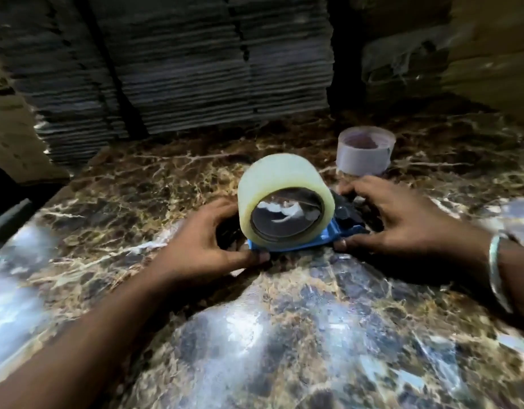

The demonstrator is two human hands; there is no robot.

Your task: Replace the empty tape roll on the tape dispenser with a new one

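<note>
A full roll of clear tape (280, 184) sits mounted on a blue tape dispenser (322, 239) that rests on the marble surface (284, 335). My left hand (201, 243) grips the dispenser's left end below the roll, thumb at the front edge. My right hand (393, 216) holds the dispenser's right end, over its dark handle part (347, 212). Behind my right hand stands an empty tape core (364, 152), upright and apart from the dispenser.
Tall stacks of flattened cardboard (181, 69) rise along the back edge. A cardboard box (10, 137) stands at the left and wrapped bundles (431, 54) at the back right. A metal bangle (496, 276) circles my right wrist.
</note>
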